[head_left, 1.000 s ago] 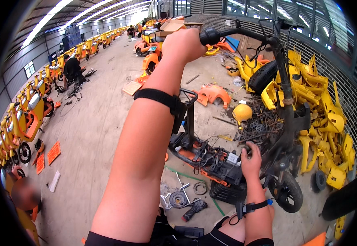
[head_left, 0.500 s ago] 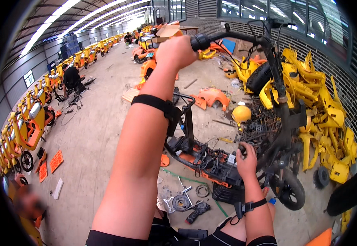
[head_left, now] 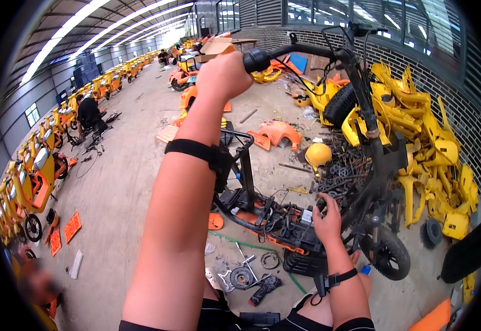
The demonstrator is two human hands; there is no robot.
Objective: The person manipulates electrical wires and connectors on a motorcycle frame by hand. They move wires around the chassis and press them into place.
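Reaching up and forward, my left hand [head_left: 224, 76] is closed around the end of a black handlebar [head_left: 307, 51], its grip showing past my fingers. The bar belongs to a stripped scooter frame [head_left: 381, 171] with a front wheel [head_left: 388, 256] at the right. Low over the frame's floor section, my right hand [head_left: 328, 220] has curled fingers, with a small dark thing at the fingertips that I cannot make out. Cables and a small white-labelled part [head_left: 307, 215] lie beside that hand. Black straps circle both forearms.
A cordless drill [head_left: 265, 289], a black disc [head_left: 241, 277] and a T-handled wrench [head_left: 246, 256] lie near my legs. Yellow panels [head_left: 434, 160] pile against the brick wall, beside a yellow helmet [head_left: 318, 155] and scattered metal parts. Scooters [head_left: 36, 174] line the left; a person [head_left: 90, 115] crouches there.
The handlebar and my left hand have shifted slightly left and down in the view, along with the surroundings. My right hand remains low by the frame, its fingers a little changed.
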